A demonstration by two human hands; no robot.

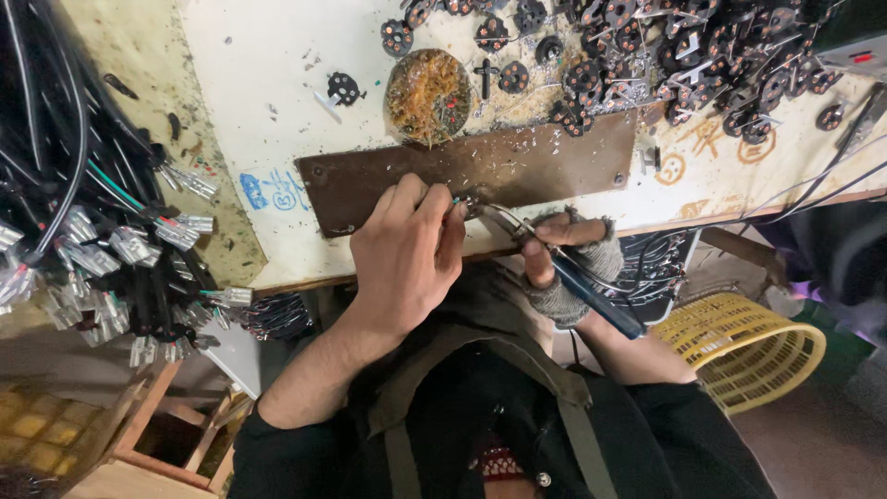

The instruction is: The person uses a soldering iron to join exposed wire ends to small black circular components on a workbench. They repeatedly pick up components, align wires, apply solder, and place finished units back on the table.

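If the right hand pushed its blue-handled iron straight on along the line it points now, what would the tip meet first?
Most likely the left hand: the soldering iron in the gloved right hand aims up-left at the small part pinched in the left fingertips, over the brown plate. Depth is unclear.

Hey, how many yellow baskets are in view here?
1. The yellow basket sits low at the right, beside the person's right arm, below the table edge. Others may be hidden outside the view.

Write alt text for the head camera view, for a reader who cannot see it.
A person's bare left hand pinches a small part on a brown plate while the right hand, in a fingerless glove, holds a blue-handled soldering iron to it. Black round parts are heaped on the white bench; bundled wires hang at left.
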